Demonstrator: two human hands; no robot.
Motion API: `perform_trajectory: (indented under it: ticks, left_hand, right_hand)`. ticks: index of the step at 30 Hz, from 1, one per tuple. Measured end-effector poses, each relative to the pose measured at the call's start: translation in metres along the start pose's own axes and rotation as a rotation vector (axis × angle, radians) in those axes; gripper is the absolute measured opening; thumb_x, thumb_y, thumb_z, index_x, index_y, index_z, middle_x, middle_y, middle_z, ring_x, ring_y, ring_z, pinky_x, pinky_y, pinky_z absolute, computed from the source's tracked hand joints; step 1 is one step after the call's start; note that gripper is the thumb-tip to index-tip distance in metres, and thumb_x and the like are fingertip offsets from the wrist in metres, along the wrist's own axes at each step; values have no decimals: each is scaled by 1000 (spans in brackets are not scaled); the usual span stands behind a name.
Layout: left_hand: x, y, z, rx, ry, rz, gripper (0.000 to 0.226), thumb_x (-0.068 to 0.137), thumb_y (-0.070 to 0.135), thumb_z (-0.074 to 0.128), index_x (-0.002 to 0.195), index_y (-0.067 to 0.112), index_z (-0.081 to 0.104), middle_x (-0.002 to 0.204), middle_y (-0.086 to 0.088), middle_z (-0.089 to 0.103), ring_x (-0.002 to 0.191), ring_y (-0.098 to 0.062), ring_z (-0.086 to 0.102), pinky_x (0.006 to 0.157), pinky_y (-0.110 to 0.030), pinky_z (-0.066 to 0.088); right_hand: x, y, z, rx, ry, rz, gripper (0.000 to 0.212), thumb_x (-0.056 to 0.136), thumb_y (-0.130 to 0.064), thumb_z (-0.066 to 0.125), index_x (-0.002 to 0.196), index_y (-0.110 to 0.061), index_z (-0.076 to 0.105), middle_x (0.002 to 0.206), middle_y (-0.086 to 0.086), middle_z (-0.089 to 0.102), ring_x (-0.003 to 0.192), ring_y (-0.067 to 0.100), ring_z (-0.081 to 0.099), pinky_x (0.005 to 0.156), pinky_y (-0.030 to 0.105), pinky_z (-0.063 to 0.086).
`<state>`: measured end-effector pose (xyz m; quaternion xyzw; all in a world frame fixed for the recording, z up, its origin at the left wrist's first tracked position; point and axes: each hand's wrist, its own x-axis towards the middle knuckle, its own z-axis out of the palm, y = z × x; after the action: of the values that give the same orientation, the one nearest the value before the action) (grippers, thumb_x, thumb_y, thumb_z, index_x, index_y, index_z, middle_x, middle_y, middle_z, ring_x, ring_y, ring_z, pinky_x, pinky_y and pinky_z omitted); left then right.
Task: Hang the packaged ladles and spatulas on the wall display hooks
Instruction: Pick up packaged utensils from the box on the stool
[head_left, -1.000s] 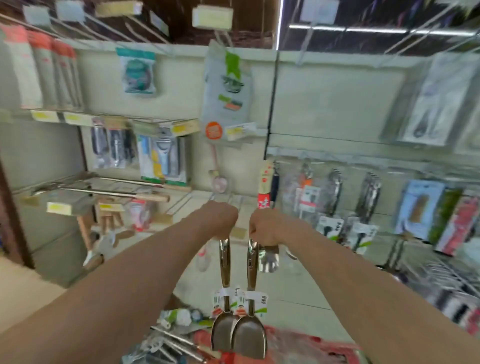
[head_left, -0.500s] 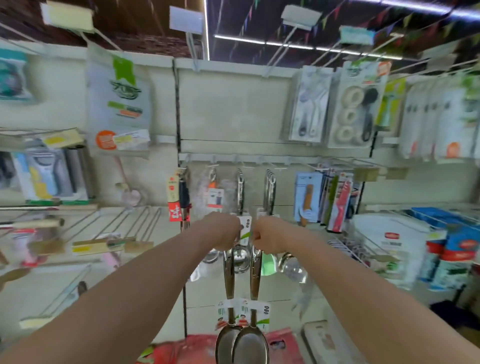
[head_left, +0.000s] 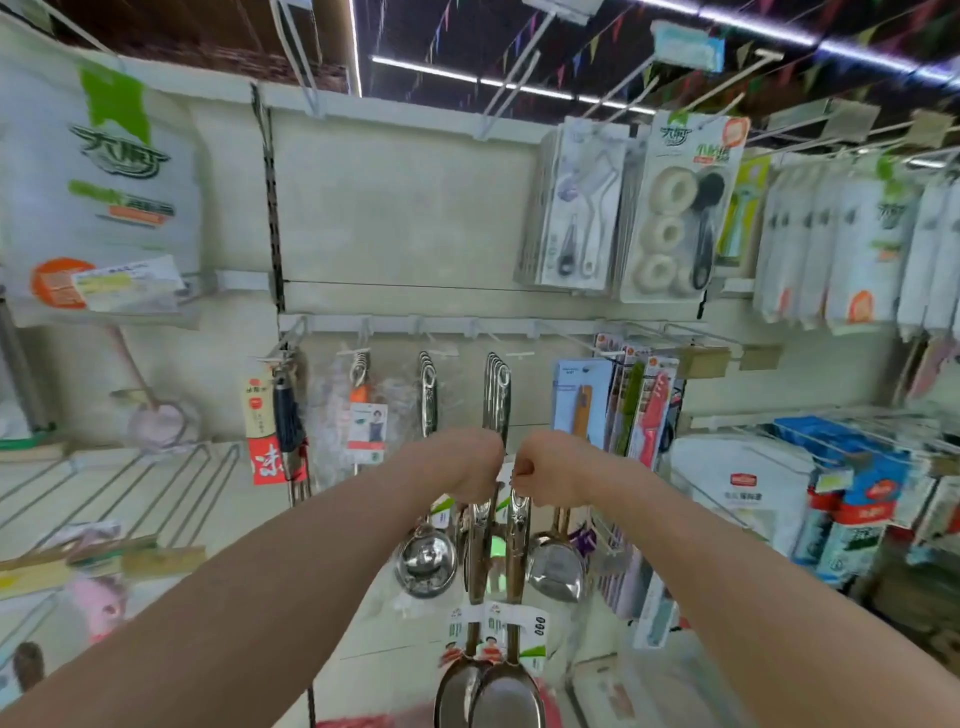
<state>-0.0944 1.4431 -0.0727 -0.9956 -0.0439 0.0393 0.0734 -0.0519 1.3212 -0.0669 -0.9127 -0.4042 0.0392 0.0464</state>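
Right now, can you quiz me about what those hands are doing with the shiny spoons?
1. True or false: the left hand and the right hand each grip one utensil's handle.
2. The held utensils hang with bowls: A up, B down, C sideways.
3. Which hand is nearer the red knife pack?
Key: 1 true; 2 B; 3 the right hand.

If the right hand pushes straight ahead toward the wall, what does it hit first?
Probably the blue card pack hanging right behind the right hand, which grips a ladle handle. The bunch of hanging steel handles sits just to its left. Depth is hard to judge.
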Motion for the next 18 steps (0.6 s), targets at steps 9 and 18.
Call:
perform_trajectory:
  ticks: [9, 18]
  left_hand:
    - [62, -36, -12, -148, -13, 123, 12, 83, 5, 50, 81, -1, 60, 73, -10, 56, 70, -23, 52, 56, -24, 42]
    - [95, -65, -4, -512, 94, 81, 19, 88, 15, 57, 100, 7, 70, 95, -9, 67, 87, -20, 60, 75, -27, 47]
  right_hand:
    - [59, 10, -16, 44, 25, -13, 20, 93, -12, 47, 92, -5, 66, 84, 8, 61, 77, 21, 53, 66, 26, 40]
    - [102, 29, -20, 111, 111, 16, 25, 89, -16, 51, 91, 2, 67, 85, 18, 63, 72, 21, 52, 62, 28, 39]
